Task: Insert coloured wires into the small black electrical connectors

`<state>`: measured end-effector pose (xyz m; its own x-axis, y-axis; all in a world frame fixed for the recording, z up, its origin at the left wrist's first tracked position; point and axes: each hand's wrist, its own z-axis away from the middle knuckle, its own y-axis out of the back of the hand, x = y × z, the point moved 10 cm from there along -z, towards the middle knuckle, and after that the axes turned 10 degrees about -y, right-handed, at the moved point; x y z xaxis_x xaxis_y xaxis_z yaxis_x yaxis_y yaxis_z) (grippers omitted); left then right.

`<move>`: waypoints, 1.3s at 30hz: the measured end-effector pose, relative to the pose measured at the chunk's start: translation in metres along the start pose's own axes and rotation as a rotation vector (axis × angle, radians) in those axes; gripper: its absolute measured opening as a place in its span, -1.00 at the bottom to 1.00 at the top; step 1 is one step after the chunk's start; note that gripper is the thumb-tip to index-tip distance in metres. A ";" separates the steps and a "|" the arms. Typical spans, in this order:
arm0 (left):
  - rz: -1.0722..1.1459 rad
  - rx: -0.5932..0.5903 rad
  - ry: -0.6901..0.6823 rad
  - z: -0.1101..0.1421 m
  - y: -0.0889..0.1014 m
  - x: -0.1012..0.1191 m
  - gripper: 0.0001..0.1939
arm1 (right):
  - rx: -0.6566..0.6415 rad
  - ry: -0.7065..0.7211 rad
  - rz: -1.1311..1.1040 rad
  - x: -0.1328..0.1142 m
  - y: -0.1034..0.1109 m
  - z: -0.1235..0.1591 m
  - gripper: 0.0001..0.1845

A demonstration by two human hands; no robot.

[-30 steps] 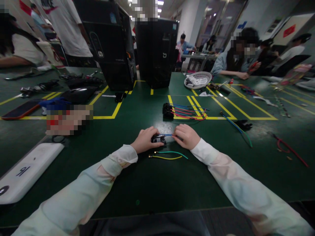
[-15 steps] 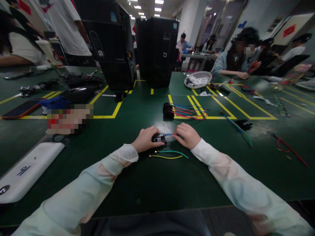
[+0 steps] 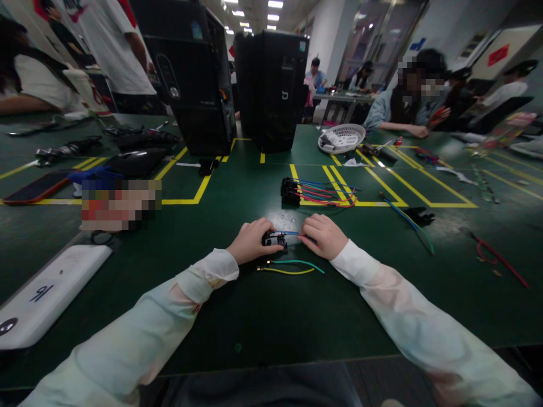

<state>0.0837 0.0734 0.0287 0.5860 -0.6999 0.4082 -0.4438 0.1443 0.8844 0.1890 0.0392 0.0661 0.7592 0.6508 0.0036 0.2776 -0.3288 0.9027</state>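
My left hand (image 3: pixel 251 241) is closed around a small black connector block (image 3: pixel 275 240) lying on the green table (image 3: pixel 271 316). My right hand (image 3: pixel 323 234) pinches a blue wire (image 3: pixel 289 233) that runs into the block from the right. Just in front of my hands lie a loose green wire (image 3: pixel 302 263) and a yellow wire (image 3: pixel 285 271). Farther back sits a second black connector with a bundle of red and blue wires (image 3: pixel 316 193).
Two black computer towers (image 3: pixel 271 85) stand at the back centre. A white basket (image 3: pixel 341 137) is at the back right, a white flat device (image 3: pixel 46 294) at the near left, and a phone (image 3: pixel 36 189) at the far left. Other people sit and stand around the table.
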 end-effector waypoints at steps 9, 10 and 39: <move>-0.011 -0.011 -0.001 -0.001 -0.001 -0.001 -0.59 | 0.011 -0.063 0.183 -0.007 0.009 -0.001 -0.81; -0.018 -0.015 0.001 -0.001 -0.002 -0.001 -0.59 | 0.045 -0.096 0.181 -0.005 0.013 -0.002 -0.79; -0.027 -0.002 -0.005 -0.002 -0.001 0.000 -0.59 | -0.024 -0.172 -0.271 0.008 -0.001 -0.002 -0.87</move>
<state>0.0850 0.0748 0.0284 0.5943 -0.7074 0.3826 -0.4260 0.1265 0.8958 0.1938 0.0456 0.0660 0.7487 0.5864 -0.3093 0.4708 -0.1418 0.8708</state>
